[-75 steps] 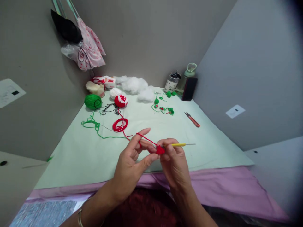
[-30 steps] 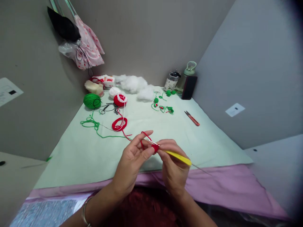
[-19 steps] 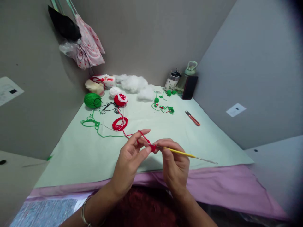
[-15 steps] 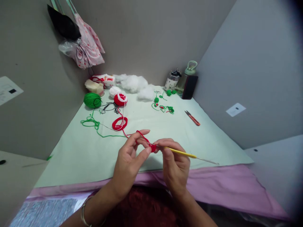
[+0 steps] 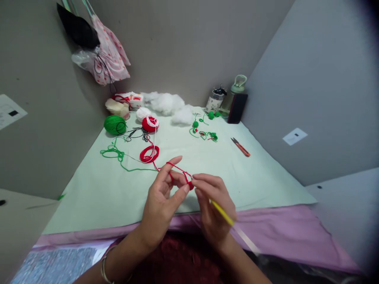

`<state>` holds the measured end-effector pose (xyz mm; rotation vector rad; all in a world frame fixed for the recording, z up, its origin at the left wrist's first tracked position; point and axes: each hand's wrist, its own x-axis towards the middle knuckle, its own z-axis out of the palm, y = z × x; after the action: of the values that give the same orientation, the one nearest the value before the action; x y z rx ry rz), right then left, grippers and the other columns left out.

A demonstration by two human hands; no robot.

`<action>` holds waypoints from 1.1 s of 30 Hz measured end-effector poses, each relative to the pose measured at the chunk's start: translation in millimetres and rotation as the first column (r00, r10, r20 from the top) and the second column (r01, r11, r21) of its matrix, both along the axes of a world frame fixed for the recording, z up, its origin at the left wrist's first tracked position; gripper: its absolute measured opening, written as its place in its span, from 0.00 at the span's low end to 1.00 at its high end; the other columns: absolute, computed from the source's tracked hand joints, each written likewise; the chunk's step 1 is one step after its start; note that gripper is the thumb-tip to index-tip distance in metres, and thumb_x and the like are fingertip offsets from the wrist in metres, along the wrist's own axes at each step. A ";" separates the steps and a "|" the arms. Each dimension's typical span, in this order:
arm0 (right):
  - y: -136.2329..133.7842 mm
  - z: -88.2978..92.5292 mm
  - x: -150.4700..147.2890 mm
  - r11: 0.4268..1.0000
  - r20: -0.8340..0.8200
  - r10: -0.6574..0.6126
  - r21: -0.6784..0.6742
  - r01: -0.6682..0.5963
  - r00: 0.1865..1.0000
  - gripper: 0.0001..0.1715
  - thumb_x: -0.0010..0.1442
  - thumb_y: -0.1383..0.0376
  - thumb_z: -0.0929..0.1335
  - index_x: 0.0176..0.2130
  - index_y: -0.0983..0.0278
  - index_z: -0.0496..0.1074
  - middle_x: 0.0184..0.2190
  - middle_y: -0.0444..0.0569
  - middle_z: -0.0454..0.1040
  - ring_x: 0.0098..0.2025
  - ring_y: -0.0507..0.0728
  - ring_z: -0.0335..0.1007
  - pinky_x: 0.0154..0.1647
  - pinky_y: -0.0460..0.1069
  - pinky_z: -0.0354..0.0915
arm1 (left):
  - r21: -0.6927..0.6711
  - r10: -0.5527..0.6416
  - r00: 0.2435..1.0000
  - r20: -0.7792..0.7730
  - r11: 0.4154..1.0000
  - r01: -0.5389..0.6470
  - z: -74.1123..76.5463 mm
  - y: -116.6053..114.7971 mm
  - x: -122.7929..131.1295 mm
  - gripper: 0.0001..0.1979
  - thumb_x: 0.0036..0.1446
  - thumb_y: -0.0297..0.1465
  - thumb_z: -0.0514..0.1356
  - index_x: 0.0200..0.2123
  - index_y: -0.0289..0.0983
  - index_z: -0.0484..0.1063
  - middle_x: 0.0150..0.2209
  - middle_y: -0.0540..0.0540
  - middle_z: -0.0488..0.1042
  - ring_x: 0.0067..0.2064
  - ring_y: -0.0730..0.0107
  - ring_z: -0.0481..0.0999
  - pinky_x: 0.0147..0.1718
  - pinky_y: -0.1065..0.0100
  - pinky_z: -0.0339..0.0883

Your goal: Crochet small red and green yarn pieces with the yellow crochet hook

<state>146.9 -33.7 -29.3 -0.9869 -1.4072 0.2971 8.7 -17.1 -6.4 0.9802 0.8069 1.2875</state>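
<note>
We find the left hand (image 5: 160, 203) clamped on a small red crocheted piece (image 5: 191, 184), its index finger (image 5: 175, 161) raised with a red strand (image 5: 181, 169) laid over it. We find the right hand (image 5: 216, 209) clamped on a yellow-handled hook (image 5: 222, 213) — the handle slants down to the right, the rear end is blurred, and the fingers largely hide the front end. The hands are close together, with the red crocheted piece between them.

Surface: we note a pale green sheet (image 5: 118, 199) with a purple cloth (image 5: 272, 232) along its near edge. Room: we note grey walls (image 5: 177, 47) behind and to both sides; a pink dotted bag (image 5: 111, 59) hangs at back left.

Quantities: we count one green ball (image 5: 114, 125), one white ball (image 5: 143, 114), one red ball (image 5: 149, 125) wound with white strands, one red coil (image 5: 149, 154) nearer the hands, one pair of snips (image 5: 241, 148) at right, and — at back right — one patterned cup (image 5: 213, 103), one bottle (image 5: 238, 86) and one dark phone (image 5: 237, 109)
</note>
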 end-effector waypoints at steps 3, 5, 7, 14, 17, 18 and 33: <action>-2.5 -7.5 -0.6 0.984 0.185 -0.126 0.146 0.099 0.975 0.30 0.65 0.74 0.74 0.59 0.45 0.80 0.54 0.51 0.83 0.51 0.62 0.80 0.50 0.59 0.76 | -0.108 -0.065 0.992 0.103 0.991 0.076 3.6 -0.2 -0.2 0.29 0.61 0.32 0.72 0.64 0.44 0.72 0.35 0.53 0.73 0.35 0.74 0.70 0.36 0.73 0.66; -2.8 -8.7 -1.8 0.990 0.079 -0.085 0.118 0.076 0.993 0.29 0.66 0.74 0.73 0.57 0.43 0.80 0.52 0.49 0.84 0.50 0.61 0.80 0.49 0.58 0.77 | -0.177 -0.108 0.980 0.167 0.974 0.138 7.4 0.6 -0.1 0.27 0.60 0.32 0.73 0.62 0.41 0.74 0.32 0.54 0.71 0.29 0.78 0.64 0.29 0.75 0.59; -1.6 -5.8 -2.4 1.000 -0.105 0.000 0.026 0.003 0.994 0.23 0.68 0.73 0.72 0.52 0.44 0.83 0.48 0.48 0.85 0.48 0.60 0.81 0.47 0.57 0.77 | -0.220 -0.131 0.969 0.211 0.959 0.178 10.8 2.1 0.1 0.26 0.58 0.31 0.74 0.59 0.39 0.76 0.30 0.55 0.69 0.27 0.80 0.60 0.26 0.75 0.55; 9.9 6.8 2.2 0.927 -0.559 0.226 -0.127 -0.352 0.798 0.04 0.67 0.60 0.75 0.41 0.53 0.85 0.37 0.46 0.85 0.30 0.52 0.74 0.34 0.50 0.74 | -0.250 -0.112 0.965 0.239 0.953 0.172 14.0 5.4 -1.1 0.23 0.57 0.30 0.73 0.56 0.37 0.78 0.32 0.53 0.72 0.26 0.82 0.60 0.28 0.74 0.56; 11.1 7.8 4.2 0.902 -0.622 0.238 -0.144 -0.408 0.746 0.06 0.68 0.58 0.75 0.40 0.56 0.84 0.36 0.47 0.85 0.28 0.52 0.74 0.34 0.50 0.75 | -0.233 -0.105 0.976 0.192 0.961 0.149 13.8 4.6 -2.5 0.23 0.57 0.30 0.73 0.56 0.36 0.78 0.31 0.52 0.72 0.27 0.80 0.61 0.28 0.73 0.57; 10.9 8.3 4.8 0.896 -0.633 0.244 -0.142 -0.420 0.735 0.07 0.68 0.58 0.74 0.40 0.57 0.84 0.36 0.48 0.85 0.27 0.52 0.74 0.34 0.50 0.75 | -0.225 -0.103 0.978 0.179 0.964 0.143 13.6 4.5 -2.9 0.23 0.57 0.31 0.73 0.56 0.37 0.78 0.32 0.52 0.72 0.27 0.79 0.61 0.28 0.73 0.57; 9.3 11.4 3.7 0.896 -0.632 0.275 -0.105 -0.431 0.725 0.07 0.70 0.60 0.73 0.40 0.57 0.83 0.38 0.47 0.85 0.29 0.52 0.77 0.35 0.49 0.75 | 0.003 -0.079 0.996 -0.039 0.997 0.079 3.5 3.3 -7.4 0.18 0.64 0.33 0.70 0.56 0.43 0.78 0.35 0.52 0.76 0.41 0.70 0.76 0.48 0.68 0.69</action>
<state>150.6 -24.3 -17.8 -0.7055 -0.9568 1.0141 1.3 -13.8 -2.9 1.0337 0.7881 1.2059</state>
